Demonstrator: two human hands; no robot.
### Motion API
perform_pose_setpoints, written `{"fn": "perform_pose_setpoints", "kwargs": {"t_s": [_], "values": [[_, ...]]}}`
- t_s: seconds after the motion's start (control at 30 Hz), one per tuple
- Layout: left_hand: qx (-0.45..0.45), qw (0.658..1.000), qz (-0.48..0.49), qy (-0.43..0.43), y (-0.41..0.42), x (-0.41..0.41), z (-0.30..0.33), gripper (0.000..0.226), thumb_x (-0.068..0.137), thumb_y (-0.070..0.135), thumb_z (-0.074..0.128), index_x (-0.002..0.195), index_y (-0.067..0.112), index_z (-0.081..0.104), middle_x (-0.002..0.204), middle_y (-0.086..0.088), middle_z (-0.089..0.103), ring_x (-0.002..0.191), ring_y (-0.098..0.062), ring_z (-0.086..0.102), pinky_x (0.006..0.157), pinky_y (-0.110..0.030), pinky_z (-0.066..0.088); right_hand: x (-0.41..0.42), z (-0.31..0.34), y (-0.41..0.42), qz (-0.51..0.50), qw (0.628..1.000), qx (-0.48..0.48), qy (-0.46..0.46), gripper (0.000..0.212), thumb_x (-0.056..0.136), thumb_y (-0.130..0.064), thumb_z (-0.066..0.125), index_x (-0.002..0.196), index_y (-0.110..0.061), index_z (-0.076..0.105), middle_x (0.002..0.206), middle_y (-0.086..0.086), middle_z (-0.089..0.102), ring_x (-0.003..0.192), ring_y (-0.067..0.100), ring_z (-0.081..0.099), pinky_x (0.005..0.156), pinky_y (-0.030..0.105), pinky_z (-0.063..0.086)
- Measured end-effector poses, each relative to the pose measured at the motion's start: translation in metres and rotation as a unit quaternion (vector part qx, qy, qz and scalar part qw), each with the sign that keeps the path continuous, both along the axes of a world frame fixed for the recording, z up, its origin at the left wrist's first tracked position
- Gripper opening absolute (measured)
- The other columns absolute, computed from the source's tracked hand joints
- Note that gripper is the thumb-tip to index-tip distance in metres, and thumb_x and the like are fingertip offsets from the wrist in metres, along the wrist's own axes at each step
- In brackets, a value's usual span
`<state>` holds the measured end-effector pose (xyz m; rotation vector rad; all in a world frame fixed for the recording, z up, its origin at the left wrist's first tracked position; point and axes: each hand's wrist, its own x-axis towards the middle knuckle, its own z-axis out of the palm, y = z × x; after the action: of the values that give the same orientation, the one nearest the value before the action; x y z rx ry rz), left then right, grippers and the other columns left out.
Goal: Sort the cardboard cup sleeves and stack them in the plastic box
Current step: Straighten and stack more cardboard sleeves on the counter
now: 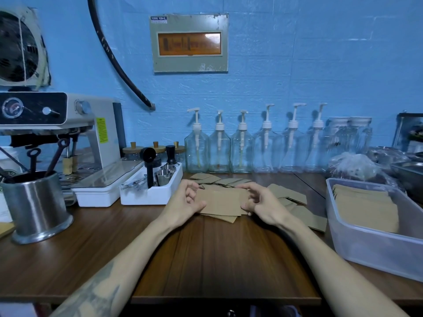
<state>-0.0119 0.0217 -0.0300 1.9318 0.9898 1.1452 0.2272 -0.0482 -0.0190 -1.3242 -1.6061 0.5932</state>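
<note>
A small pile of flat brown cardboard cup sleeves (222, 201) lies at the middle of the wooden counter. My left hand (186, 201) grips its left end with curled fingers, and my right hand (258, 203) grips its right end. More loose sleeves (290, 194) lie scattered behind and to the right of the pile. The clear plastic box (366, 245) stands at the right and holds a layer of stacked sleeves (366, 208).
A white tray of metal cups and a tamper (151, 191) stands just left of my hands. Further left are a steel utensil pot (34, 204) and an espresso machine (57, 124). Pump bottles (242, 145) line the back wall. Plastic bags and metal pans (375, 165) sit behind the box.
</note>
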Motion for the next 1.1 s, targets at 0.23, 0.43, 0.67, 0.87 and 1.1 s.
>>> {"fn": "perform_pose_setpoints", "kwargs": {"t_s": [0.23,0.43,0.67,0.87,1.1], "values": [[0.091,0.992,-0.027,0.080,-0.004,0.001,-0.003,0.062,0.087,0.023,0.073,0.140,0.041,0.045,0.125,0.021,0.047,0.095,0.007,0.048,0.080,-0.011,0.038,-0.002,0.001,-0.001,0.043,0.999,-0.026,0.004,0.065,0.080,0.023,0.044,0.132,-0.013,0.057,0.074,0.004,0.047,0.067,0.021,0.053,0.069,0.031,0.051],[0.071,0.995,-0.070,0.026,-0.007,0.008,-0.006,0.039,0.088,0.007,0.071,0.120,0.021,0.056,0.103,0.010,0.064,0.068,0.014,0.057,0.064,-0.003,0.040,-0.006,-0.006,0.004,0.038,0.998,0.010,-0.039,0.047,0.088,-0.016,0.073,0.128,-0.037,0.060,0.088,0.022,0.053,0.074,0.019,0.049,0.072,0.038,0.049],[0.097,0.994,-0.031,0.043,-0.006,0.005,-0.002,0.038,0.086,0.023,0.075,0.119,0.027,0.056,0.082,0.013,0.054,0.055,0.002,0.043,0.056,-0.011,0.035,-0.005,-0.010,0.011,0.026,0.999,0.032,-0.028,0.041,0.090,-0.006,0.069,0.124,-0.028,0.063,0.109,0.022,0.064,0.080,0.028,0.054,0.074,0.038,0.050],[0.131,0.987,0.055,0.072,-0.002,-0.005,0.002,0.025,0.094,0.039,0.061,0.117,0.028,0.060,0.097,0.011,0.059,0.079,-0.003,0.053,0.077,-0.022,0.045,0.013,-0.007,0.014,-0.028,0.999,0.042,-0.002,0.038,0.091,-0.003,0.066,0.117,-0.029,0.063,0.100,0.020,0.066,0.073,0.018,0.050,0.070,0.030,0.048],[0.201,0.933,0.053,0.296,0.009,-0.003,-0.012,0.046,0.093,0.060,0.050,0.131,0.035,0.058,0.120,0.018,0.043,0.118,-0.009,0.036,0.093,-0.030,0.026,0.023,-0.011,0.019,-0.101,0.994,0.038,-0.019,0.039,0.091,-0.008,0.068,0.120,-0.033,0.062,0.087,0.025,0.065,0.064,0.022,0.053,0.066,0.038,0.052]]}}
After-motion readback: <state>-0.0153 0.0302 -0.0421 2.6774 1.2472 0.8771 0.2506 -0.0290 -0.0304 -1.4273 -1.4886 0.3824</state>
